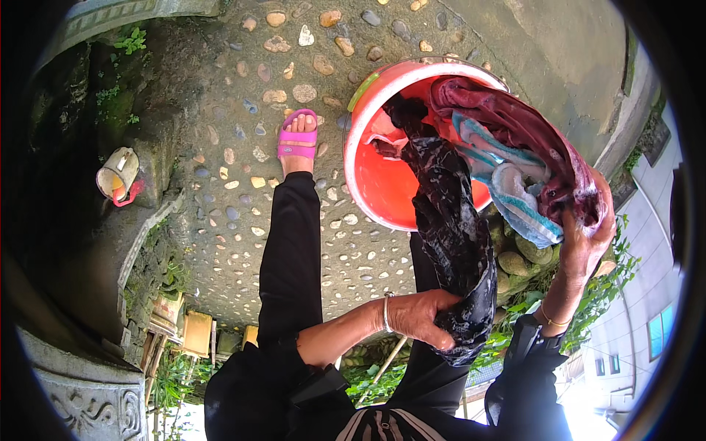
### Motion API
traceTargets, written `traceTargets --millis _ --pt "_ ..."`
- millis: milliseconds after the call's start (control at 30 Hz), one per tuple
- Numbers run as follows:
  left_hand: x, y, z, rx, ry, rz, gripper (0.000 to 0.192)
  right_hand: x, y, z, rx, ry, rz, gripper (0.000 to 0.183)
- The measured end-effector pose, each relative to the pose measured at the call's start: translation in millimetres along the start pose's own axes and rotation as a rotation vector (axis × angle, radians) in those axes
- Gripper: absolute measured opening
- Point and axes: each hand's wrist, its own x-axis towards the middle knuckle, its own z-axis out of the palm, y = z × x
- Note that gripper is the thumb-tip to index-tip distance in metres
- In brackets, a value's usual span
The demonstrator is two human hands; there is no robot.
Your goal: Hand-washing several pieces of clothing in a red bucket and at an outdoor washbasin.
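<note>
A red plastic bucket (386, 193) with a pale rim and a wire handle stands on the pebbled ground. My left hand (422, 320), with a silver bracelet, grips the end of a wet black cloth (458, 220) that stretches up into the bucket. My right hand (587, 231) grips a wet maroon cloth (513, 110) with suds on it, which runs over the bucket's right side. A white and turquoise striped cloth (524, 204) hangs beside it, partly over the rim; whether my right fingers hold it too is hidden.
My foot in a pink sandal (298, 143) rests left of the bucket. A whitish cup-like container (117, 172) with something red and yellow stands on a ledge at the far left. Large rounded stones (513, 263) and green plants lie below right of the bucket. Carved grey stonework (88, 402) is at lower left.
</note>
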Motion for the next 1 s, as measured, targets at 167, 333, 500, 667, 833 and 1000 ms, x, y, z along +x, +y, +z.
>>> traceTargets --millis 167,333,500,667,833,1000 --pt "-1 3 8 -0.119 -0.184 -0.091 0.026 0 -12 -4 0.009 -0.012 -0.068 0.047" --pt "3 0 -2 -0.013 -0.095 -0.15 0.024 3 -15 21 -0.002 -0.087 -0.048 0.048" --pt "1 -7 -11 0.006 -0.031 -0.158 0.028 6 -14 48 -0.225 -0.21 -0.175 0.037" --pt "-7 9 -23 -0.251 0.342 -0.039 0.045 -19 -14 44 -0.197 -0.307 -0.09 0.033" --pt "3 -4 -42 -0.158 0.668 0.024 0.07 -40 -25 45 -0.058 -0.4 -0.21 0.039" --pt "6 0 -34 -0.437 0.571 0.244 0.099 -56 -42 74 0.081 -0.663 -0.409 0.043"
